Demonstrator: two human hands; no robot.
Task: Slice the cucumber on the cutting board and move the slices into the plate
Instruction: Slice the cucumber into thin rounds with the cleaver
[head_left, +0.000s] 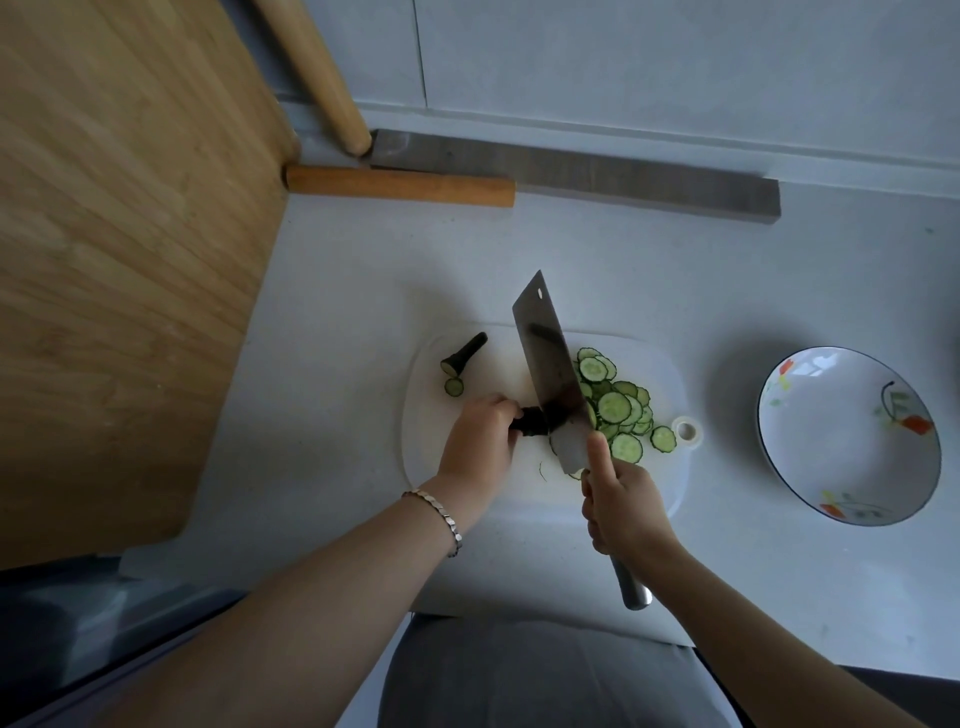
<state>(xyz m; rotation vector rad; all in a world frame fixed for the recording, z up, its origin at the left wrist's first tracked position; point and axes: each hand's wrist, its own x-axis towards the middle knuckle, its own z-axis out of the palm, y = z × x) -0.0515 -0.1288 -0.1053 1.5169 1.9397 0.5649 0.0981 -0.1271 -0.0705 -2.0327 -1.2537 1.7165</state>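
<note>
On the white cutting board (467, 467), my left hand (480, 441) grips the short dark remainder of the cucumber (530, 420). My right hand (621, 506) holds the handle of a steel cleaver (550, 374), whose blade stands against the cucumber's cut end. Several thin cucumber slices (618, 405) lie heaped on the board to the right of the blade. A cut-off cucumber end (464, 353) and one loose slice (453, 387) lie at the board's far left. The white plate (831, 426) with a painted rim sits to the right of the board, holding nothing.
A large wooden board (119, 260) fills the left side. A wooden rolling pin (400, 185) and a grey bar (597, 176) lie at the back of the white counter. The cutting board's hanging hole (687, 431) is near the slices.
</note>
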